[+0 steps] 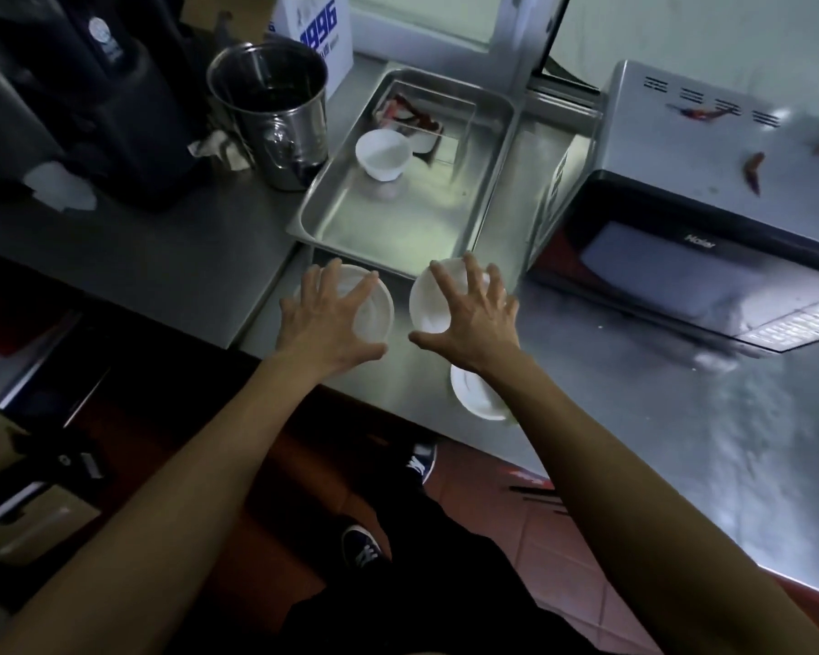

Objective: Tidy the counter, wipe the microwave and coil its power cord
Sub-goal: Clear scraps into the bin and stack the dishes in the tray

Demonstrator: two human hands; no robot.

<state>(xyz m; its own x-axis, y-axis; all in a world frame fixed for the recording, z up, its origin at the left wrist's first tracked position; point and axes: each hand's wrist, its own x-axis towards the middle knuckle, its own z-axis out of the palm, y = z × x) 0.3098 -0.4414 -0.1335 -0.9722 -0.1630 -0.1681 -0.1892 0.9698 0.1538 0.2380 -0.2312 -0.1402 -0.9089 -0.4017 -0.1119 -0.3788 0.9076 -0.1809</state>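
Two white plastic bowls sit at the steel counter's [634,418] front edge. My left hand [325,319] is spread over the clear-white bowl [374,314] on the left, fingers curved onto its rim. My right hand [469,314] is spread over the tilted white bowl [424,302], fingers curved around its far side. A third white dish [474,394] lies under my right wrist. The silver microwave [710,215] stands to the right, with red chilli peppers [752,165] on its top. Its power cord is not visible.
A deep steel tray [351,215] behind the bowls holds a white cup [383,156] and a clear box with red scraps. A steel pot [273,111], a black appliance [76,96] and a white carton [318,26] stand at the back left. Floor lies below.
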